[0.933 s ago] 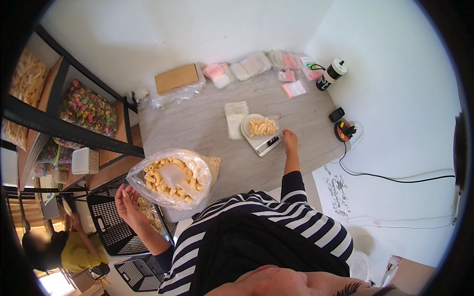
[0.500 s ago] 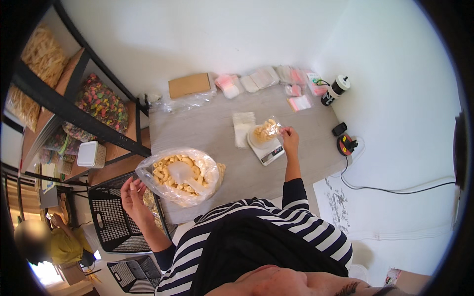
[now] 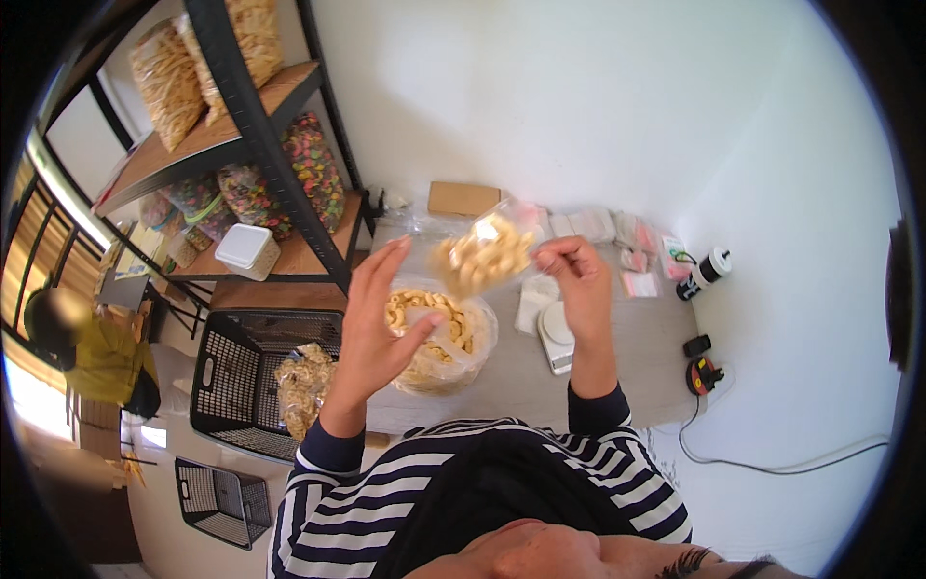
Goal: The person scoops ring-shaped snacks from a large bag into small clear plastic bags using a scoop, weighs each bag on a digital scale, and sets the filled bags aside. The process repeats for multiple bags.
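My right hand (image 3: pixel 577 280) pinches the edge of a small clear bag of macaroni-shaped snacks (image 3: pixel 482 253), raised above the table and tilted to the left. My left hand (image 3: pixel 376 323) is beside it with thumb and fingers apart, holding nothing. Below the hands stands a large clear plastic bag of tube-shaped snacks (image 3: pixel 473 362), its mouth open and a pale scoop-like piece lying on the contents. Partly behind my right forearm is a white kitchen scale (image 3: pixel 557 333) with a bare round plate. Thin clear pouches (image 3: pixel 536 297) lie next to the scale.
A black crate (image 3: pixel 227 386) holding packed snack bags (image 3: pixel 307 381) stands left of the table. Snack sacks and a white-lidded tub (image 3: pixel 248 249) fill the shelf rack. Along the wall are a cardboard box (image 3: pixel 465 199), packet stacks, a bottle (image 3: pixel 704 273) and a corded socket (image 3: pixel 702 374). A person (image 3: pixel 106 362) stands far left.
My right hand has lifted the small snack bag off the scale and carried it left. My left hand has come up from beside the large bag toward it. The view has shifted left.
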Demonstrator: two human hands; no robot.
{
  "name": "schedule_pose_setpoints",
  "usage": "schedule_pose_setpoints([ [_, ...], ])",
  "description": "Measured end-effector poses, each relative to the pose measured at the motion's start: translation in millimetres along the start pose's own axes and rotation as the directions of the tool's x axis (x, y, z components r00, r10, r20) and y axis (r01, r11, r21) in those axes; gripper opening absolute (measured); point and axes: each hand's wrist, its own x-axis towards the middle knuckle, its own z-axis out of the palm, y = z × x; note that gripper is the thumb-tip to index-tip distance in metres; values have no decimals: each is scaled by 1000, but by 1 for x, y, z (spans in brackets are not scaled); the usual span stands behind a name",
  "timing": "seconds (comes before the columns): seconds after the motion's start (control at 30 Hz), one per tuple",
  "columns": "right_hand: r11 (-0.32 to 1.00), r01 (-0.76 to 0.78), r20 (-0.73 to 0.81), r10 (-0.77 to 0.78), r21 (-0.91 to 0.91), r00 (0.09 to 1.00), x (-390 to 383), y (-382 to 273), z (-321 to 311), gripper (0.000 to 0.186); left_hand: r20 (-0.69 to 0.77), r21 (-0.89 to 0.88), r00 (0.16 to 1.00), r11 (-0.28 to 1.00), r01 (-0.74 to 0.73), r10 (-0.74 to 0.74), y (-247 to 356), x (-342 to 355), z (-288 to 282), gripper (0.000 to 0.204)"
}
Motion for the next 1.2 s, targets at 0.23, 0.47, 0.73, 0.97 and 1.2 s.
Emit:
schedule_pose_setpoints([
  [0.23, 981, -150, 253, 114, 126, 961, -27, -2, 60, 7, 229, 90, 966, 991, 97, -116, 11, -9, -21, 105],
  [0.47, 974, -216, 378, 174, 71, 909, -26, 19, 64, 15, 235, 75, 953, 982, 175, -188, -10, -28, -28, 97],
  [0.73, 992, 21, 511, 47, -126, 859, -17, 20, 70, 14, 364, 102, 900, 971, 218, -240, -18, -36, -34, 94],
  [0.97, 975, -42, 536, 156, -218, 830, -14, 30, 68, 18, 329, 119, 926, 981, 151, -183, -23, -42, -28, 88],
  [1.2, 982, -106, 492, 170, -156, 854, -11, 47, 74, 15, 334, 154, 920, 975, 161, -205, -21, -45, -24, 89],
])
